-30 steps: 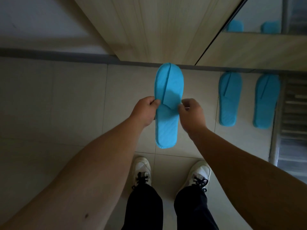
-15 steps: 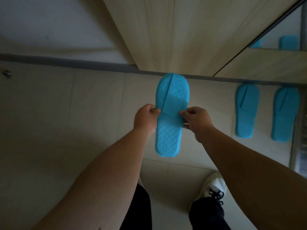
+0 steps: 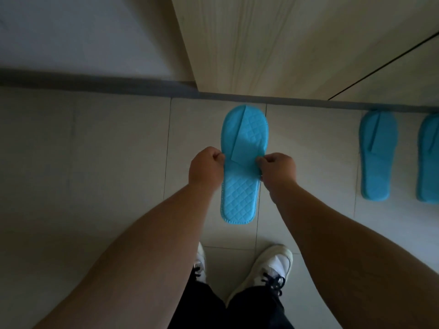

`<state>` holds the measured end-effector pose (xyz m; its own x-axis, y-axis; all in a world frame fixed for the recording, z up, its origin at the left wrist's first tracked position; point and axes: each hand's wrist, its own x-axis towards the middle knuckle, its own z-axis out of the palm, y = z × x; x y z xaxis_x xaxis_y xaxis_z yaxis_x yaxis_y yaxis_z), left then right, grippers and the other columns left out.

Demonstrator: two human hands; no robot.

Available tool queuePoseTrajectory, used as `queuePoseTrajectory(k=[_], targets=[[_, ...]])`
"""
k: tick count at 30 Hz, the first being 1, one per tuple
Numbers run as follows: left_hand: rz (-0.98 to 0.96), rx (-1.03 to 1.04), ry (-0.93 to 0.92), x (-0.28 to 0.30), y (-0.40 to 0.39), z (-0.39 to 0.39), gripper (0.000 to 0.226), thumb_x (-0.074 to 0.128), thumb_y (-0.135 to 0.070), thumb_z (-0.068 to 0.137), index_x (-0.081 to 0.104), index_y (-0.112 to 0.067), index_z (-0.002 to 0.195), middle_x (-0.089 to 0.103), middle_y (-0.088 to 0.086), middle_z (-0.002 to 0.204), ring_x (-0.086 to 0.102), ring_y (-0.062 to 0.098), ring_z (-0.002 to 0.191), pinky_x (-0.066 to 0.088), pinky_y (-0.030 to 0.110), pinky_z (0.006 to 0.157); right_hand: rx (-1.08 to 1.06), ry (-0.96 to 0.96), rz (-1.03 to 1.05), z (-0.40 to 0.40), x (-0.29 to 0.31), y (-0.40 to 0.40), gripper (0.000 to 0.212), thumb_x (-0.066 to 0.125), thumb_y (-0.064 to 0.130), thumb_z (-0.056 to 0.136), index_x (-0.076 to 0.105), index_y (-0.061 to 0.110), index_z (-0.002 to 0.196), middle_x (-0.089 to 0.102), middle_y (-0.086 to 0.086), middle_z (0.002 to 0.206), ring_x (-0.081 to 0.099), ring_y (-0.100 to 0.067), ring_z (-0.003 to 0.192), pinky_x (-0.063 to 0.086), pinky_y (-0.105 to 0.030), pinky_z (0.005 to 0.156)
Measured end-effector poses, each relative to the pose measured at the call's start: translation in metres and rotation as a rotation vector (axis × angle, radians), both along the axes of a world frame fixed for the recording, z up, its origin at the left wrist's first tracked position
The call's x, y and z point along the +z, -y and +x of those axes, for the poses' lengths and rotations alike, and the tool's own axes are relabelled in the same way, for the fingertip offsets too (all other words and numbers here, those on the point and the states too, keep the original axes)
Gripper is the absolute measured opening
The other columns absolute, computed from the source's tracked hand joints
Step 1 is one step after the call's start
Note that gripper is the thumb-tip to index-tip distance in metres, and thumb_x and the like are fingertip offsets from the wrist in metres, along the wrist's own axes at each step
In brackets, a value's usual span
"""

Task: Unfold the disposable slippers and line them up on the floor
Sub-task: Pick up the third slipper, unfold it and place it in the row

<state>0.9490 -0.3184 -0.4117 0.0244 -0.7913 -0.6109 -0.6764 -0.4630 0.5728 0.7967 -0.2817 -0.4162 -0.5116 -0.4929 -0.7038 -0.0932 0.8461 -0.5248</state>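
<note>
A blue quilted disposable slipper (image 3: 240, 195) hangs above the tiled floor in front of me, toe pointing away. Its flat strap is folded over the toe half. My left hand (image 3: 206, 169) pinches the slipper's left edge at the strap. On the opposite edge, my right hand (image 3: 278, 169) pinches the strap's right end. Two more blue slippers lie side by side on the floor at the right: one (image 3: 377, 155) in full view, the other (image 3: 430, 157) cut off by the frame edge.
A light wooden cabinet (image 3: 273, 43) stands against the wall ahead, with a dark baseboard (image 3: 95, 83) along the floor. My two white sneakers (image 3: 268, 267) stand on the beige tiles (image 3: 95, 162) below the slipper.
The view has shifted left, so the floor slippers sit further right. The held slipper has turned so more of its quilted insole shows, and the strap is pulled apart a little.
</note>
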Motion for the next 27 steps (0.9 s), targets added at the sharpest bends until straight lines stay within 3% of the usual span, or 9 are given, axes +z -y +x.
queuePoseTrajectory(k=[7,14,18,23,27], targets=[[-0.011,-0.058,0.054,-0.072,0.028,-0.026,0.018,0.05,-0.022,0.091,0.065,-0.011,0.091,0.069,0.009,0.091,0.062,0.026,0.083,0.048,0.033,0.072,0.041,-0.075,-0.012,-0.026,-0.069,0.025,0.015,0.065,0.023,0.083,0.063,0.021,0.069,0.065,-0.003,0.07,0.064,-0.024,0.068,0.057,-0.039,0.065],[-0.038,-0.137,0.124,-0.112,0.04,-0.04,0.017,0.05,-0.021,0.09,0.064,-0.011,0.089,0.069,0.012,0.093,0.061,0.031,0.088,0.043,0.032,0.071,0.103,-0.143,0.036,-0.037,-0.104,0.04,0.024,0.063,0.021,0.084,0.059,0.021,0.06,0.06,0.001,0.062,0.056,-0.015,0.057,0.044,-0.025,0.048],[-0.063,-0.17,0.171,-0.123,0.044,-0.04,0.014,0.049,-0.021,0.091,0.058,-0.014,0.083,0.066,0.011,0.089,0.054,0.024,0.078,0.034,0.029,0.066,0.111,-0.132,0.052,-0.036,-0.115,0.046,0.015,0.06,0.02,0.083,0.063,0.016,0.068,0.06,-0.001,0.065,0.055,-0.016,0.057,0.04,-0.025,0.047],[-0.09,-0.204,0.201,-0.127,0.051,-0.039,0.017,0.048,-0.021,0.093,0.062,-0.01,0.093,0.068,0.012,0.095,0.06,0.029,0.087,0.035,0.03,0.068,0.172,-0.176,0.093,-0.035,-0.119,0.053,0.013,0.059,0.022,0.085,0.063,0.016,0.074,0.057,0.002,0.065,0.053,-0.011,0.055,0.032,-0.022,0.043],[-0.096,-0.213,0.213,-0.128,0.051,-0.039,0.017,0.049,-0.022,0.093,0.06,-0.01,0.093,0.067,0.011,0.093,0.056,0.025,0.081,0.037,0.031,0.067,0.182,-0.193,0.1,-0.035,-0.121,0.054,0.012,0.059,0.021,0.085,0.061,0.017,0.074,0.057,0.002,0.066,0.054,-0.011,0.057,0.034,-0.023,0.044]])
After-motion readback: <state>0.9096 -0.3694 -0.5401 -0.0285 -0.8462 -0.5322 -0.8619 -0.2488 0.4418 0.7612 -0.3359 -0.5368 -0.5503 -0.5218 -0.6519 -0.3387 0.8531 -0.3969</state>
